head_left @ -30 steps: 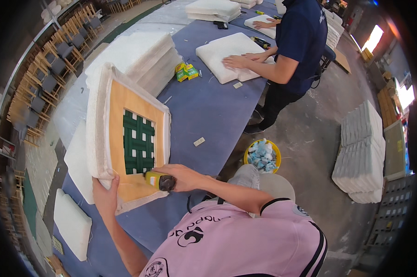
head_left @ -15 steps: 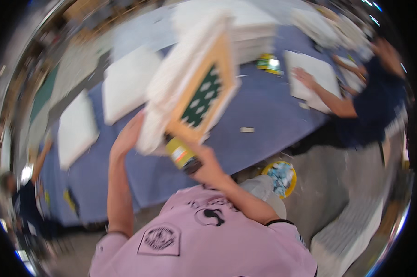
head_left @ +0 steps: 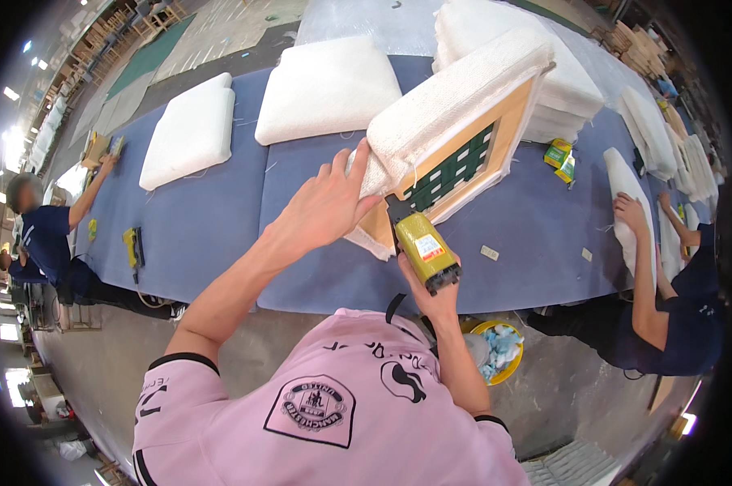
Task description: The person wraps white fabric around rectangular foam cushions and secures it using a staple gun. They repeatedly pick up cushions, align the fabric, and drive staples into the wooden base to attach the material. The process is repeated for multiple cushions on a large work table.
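A white fabric-covered seat cushion (head_left: 455,97) stands tilted on its edge on the blue table. Its underside shows a wooden frame and green webbing (head_left: 451,174). My left hand (head_left: 321,202) grips its near left corner, fingers over the fabric and thumb by the frame's edge. A yellow-green staple gun (head_left: 425,249) is in my right hand (head_left: 432,298), with fingers wrapped round its handle, mostly hidden under the body. The gun's dark nose is close to the frame's lower edge; I cannot tell whether they touch.
Two white cushions (head_left: 329,93) (head_left: 192,134) lie at left on the blue table (head_left: 212,235); a cushion stack (head_left: 568,89) stands behind. Yellow-green boxes (head_left: 560,158) sit at right, another staple gun (head_left: 133,249) at left. A yellow tub (head_left: 518,356) stands below. Co-workers flank me.
The cushion has tipped over further, leaning to the right. My left hand has shifted from its side onto its near corner. My right hand still holds the staple gun; the view has turned.
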Demonstrator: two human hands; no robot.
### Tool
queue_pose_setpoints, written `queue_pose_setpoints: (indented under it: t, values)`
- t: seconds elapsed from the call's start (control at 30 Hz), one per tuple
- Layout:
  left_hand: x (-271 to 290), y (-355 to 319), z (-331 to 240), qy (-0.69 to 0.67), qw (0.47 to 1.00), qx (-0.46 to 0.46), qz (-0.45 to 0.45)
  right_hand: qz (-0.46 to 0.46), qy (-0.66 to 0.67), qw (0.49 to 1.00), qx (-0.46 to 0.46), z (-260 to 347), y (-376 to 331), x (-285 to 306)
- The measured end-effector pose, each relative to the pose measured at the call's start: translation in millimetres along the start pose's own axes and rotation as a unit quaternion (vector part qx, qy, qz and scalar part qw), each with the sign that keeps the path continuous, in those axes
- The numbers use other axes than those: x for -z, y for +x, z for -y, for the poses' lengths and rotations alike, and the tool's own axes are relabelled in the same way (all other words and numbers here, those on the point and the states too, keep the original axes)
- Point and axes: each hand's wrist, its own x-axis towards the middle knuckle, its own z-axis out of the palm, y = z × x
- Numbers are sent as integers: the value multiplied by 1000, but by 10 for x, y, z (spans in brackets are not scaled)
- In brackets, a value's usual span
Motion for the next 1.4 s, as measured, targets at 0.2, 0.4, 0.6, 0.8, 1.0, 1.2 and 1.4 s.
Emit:
queue_pose_setpoints:
  t: [0.2,0.4,0.6,0.8,1.0,1.2,1.4]
  values:
    - [33,21,11,14,1000,-7,18,45,3,998,51,186,125,-33]
    - [34,32,-75,32,998,31,34,66,1,996,56,83,171,-55]
    - [-26,39,578,-364,930,-30,49,47,4,998,40,163,128,-16]
    - [-171,-146,503,-307,951,-20,-29,31,-11,999,20,135,58,-93]
    - [-52,-304,114,-54,998,-15,-27,38,3,999,-9,85,40,-57]
    - [18,-296,81,17,999,-26,14,25,-25,999,31,145,-21,-74]
    - [21,-267,87,12,999,-31,30,50,-26,995,78,91,55,-127]
